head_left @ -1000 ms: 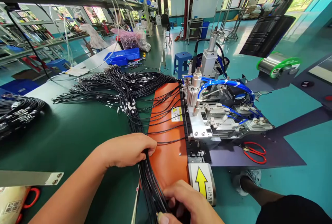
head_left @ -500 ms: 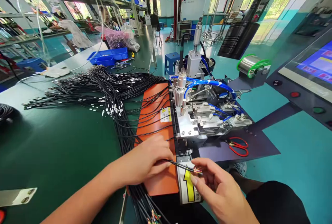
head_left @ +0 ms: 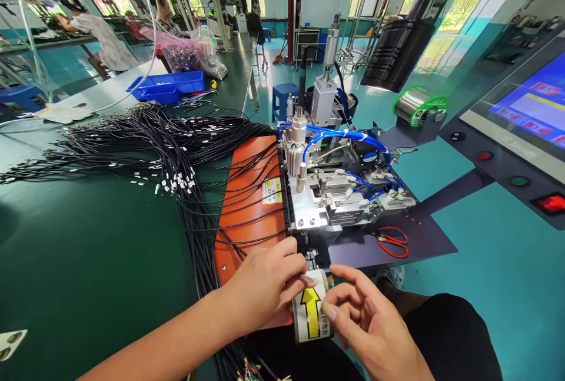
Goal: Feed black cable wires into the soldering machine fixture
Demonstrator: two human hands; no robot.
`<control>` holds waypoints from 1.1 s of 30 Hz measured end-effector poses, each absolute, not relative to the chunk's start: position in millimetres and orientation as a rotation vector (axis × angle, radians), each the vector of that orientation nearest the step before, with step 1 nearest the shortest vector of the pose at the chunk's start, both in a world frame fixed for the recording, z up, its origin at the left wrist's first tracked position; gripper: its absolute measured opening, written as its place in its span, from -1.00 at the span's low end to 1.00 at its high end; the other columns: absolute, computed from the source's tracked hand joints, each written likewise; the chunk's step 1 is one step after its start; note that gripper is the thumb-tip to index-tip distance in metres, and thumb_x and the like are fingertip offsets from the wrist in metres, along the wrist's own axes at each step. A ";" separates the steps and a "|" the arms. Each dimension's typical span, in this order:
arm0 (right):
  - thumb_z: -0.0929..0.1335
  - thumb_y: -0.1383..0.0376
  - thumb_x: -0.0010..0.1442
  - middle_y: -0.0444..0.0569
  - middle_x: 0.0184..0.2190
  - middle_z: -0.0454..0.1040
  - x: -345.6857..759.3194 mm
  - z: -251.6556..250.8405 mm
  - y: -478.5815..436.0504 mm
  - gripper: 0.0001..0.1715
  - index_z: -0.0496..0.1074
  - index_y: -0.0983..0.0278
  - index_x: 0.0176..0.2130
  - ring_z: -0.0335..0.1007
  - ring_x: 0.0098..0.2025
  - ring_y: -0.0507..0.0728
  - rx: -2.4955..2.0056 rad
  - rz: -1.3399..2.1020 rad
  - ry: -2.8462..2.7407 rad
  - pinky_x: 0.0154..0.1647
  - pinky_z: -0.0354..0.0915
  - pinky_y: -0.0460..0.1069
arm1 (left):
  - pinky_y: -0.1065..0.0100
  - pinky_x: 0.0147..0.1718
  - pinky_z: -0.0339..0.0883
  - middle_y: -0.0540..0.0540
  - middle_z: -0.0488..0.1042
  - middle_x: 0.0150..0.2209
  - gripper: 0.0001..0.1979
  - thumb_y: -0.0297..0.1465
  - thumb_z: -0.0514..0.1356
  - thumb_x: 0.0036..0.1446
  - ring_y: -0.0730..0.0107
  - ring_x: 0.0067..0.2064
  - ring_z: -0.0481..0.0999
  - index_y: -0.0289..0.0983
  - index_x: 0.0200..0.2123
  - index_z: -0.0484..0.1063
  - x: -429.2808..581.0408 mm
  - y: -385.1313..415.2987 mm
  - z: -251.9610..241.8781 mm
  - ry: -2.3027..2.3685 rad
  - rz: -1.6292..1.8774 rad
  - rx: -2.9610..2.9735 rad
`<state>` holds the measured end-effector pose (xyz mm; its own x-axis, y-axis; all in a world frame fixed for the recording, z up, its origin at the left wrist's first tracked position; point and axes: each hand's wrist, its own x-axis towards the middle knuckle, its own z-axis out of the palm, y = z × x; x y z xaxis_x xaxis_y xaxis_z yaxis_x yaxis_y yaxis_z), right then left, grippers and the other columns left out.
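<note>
My left hand (head_left: pixel 273 278) is pinched over the lower right corner of the orange cover (head_left: pixel 251 204), closed on black cable largely hidden by its fingers. Small coloured wire ends (head_left: pixel 330 282) show just right of its fingertips. Beside them is my right hand (head_left: pixel 371 316), palm turned inward, fingers loosely curled and apart, with nothing clearly held. Between and below the hands lies a white label with a yellow arrow (head_left: pixel 312 313). Several black cables (head_left: pixel 247 216) run across the cover towards the metal fixture (head_left: pixel 309 204).
A large black cable bundle (head_left: pixel 176 151) lies on the green table (head_left: pixel 110 263). Red-handled scissors (head_left: pixel 392 242) rest right of the fixture, below a solder spool (head_left: pixel 419 107). A control panel (head_left: pixel 521 128) stands at right. Blue trays (head_left: pixel 168 86) and people are further back.
My left hand has moved right, towards the arrow label, and the cable end shifted up and right between the hands. My right hand's fingers are further apart. The whole view has shifted slightly.
</note>
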<state>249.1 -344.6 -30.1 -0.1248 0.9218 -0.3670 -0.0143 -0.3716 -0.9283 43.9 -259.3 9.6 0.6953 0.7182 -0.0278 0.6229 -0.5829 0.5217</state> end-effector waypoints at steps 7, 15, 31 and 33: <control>0.46 0.05 0.17 -0.10 -0.34 0.43 257.7 -23.3 -340.2 -0.44 0.37 0.23 0.07 0.29 -0.42 0.02 -1.468 1.454 -1.020 -0.38 0.28 -0.07 | 0.42 -0.35 0.21 -0.01 0.38 -0.30 -0.91 -0.54 0.26 0.17 0.41 -0.30 0.35 -0.27 -0.30 0.41 45.9 -261.0 8.5 0.967 0.437 2.174; 0.47 0.05 0.15 -0.09 -0.32 0.44 257.9 -15.9 -335.2 -0.51 0.43 0.20 0.01 0.29 -0.39 0.03 -1.494 1.376 -0.989 -0.37 0.30 -0.08 | 0.40 -0.30 0.24 -0.04 0.41 -0.32 -0.94 -0.50 0.20 0.25 0.40 -0.27 0.39 -0.28 -0.30 0.45 50.7 -260.8 4.2 0.962 0.695 2.069; 0.36 0.09 0.31 -0.07 -0.22 0.47 247.6 -27.7 -328.8 -0.64 0.41 0.13 0.05 0.45 -0.25 0.09 -1.545 1.132 -1.308 -0.24 0.41 -0.08 | 0.38 -0.35 0.25 -0.05 0.36 -0.34 -0.78 -0.37 0.00 0.40 0.39 -0.33 0.36 -0.27 -0.25 0.40 53.4 -268.6 -24.3 1.071 0.738 2.153; 0.35 0.11 0.32 -0.07 -0.19 0.47 246.2 -27.2 -327.7 -0.67 0.42 0.12 0.05 0.47 -0.22 0.09 -1.529 1.084 -1.354 -0.22 0.41 -0.07 | 0.38 -0.35 0.24 -0.05 0.36 -0.34 -0.79 -0.37 0.02 0.39 0.40 -0.33 0.36 -0.27 -0.26 0.40 53.4 -269.1 -24.9 1.065 0.746 2.153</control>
